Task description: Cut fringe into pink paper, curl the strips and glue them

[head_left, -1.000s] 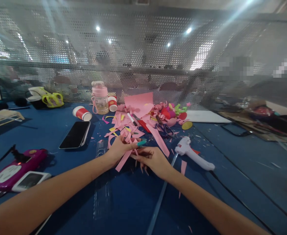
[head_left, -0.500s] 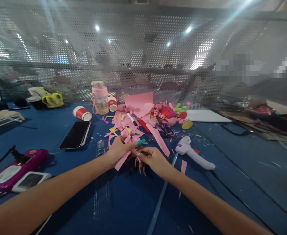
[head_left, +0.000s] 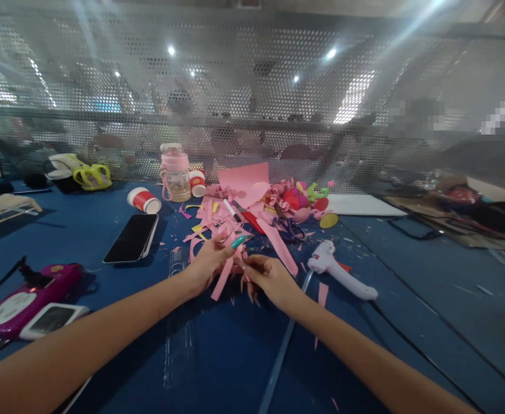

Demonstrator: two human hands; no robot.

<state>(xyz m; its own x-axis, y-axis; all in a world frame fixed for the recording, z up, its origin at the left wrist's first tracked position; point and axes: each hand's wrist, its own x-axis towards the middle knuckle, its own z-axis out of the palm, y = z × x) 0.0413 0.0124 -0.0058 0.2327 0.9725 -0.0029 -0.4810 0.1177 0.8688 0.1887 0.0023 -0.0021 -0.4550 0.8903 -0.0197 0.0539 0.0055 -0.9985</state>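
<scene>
Pinched between my left hand (head_left: 209,265) and my right hand (head_left: 272,282) is a pink strip (head_left: 223,280), its loose end hanging toward me. The thumb of my left hand, with a long teal nail, lies over the piece. The fingertips of my right hand meet it from the other side, partly hidden. Just beyond my hands lies a heap of pink scraps (head_left: 211,213) with a long pink strip (head_left: 280,247), a white marker (head_left: 232,210) and dark-blue-handled scissors (head_left: 290,229). A white glue gun (head_left: 343,270) rests right of my right hand, beside a clear glue stick (head_left: 283,351).
On the left are a phone (head_left: 132,237), a magenta device (head_left: 32,296), paper cups (head_left: 144,200) and a pink-lidded bottle (head_left: 175,172). A clear ruler (head_left: 178,345) lies before me. A perforated metal panel (head_left: 252,103) stands behind the blue table (head_left: 226,368).
The pink strip has shifted right and now hangs more upright. My left thumb has moved slightly left and up over it; my right hand has barely moved.
</scene>
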